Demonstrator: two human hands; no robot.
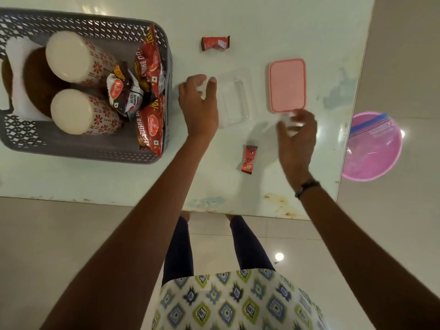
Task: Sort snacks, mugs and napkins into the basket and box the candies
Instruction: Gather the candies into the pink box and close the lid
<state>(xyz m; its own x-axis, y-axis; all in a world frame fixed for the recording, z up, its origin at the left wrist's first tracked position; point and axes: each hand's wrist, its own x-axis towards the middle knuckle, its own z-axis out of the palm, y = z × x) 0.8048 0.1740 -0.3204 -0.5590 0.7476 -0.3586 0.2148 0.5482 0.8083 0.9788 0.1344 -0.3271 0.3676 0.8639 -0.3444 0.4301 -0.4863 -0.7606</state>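
Both hands (198, 108) (296, 136) outstretched — fingers curled

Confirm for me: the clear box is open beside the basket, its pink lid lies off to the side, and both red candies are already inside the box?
Not quite. The head view shows both red candies lying on the table, outside the clear box. The rest holds: the box is open beside the basket, its pink lid off to the side.

Left hand (198, 108) rests at the near-left corner of the clear rectangular plastic box (234, 98), while the right hand (296, 136) blurs just below the pink rectangular lid (287, 85). Two red candy wrappers (215, 43) (249, 158) lie on the white table (95, 177). The grey lattice plastic basket (71, 146) holds two floral mugs (78, 58) (83, 113) and red snack packets (148, 125).
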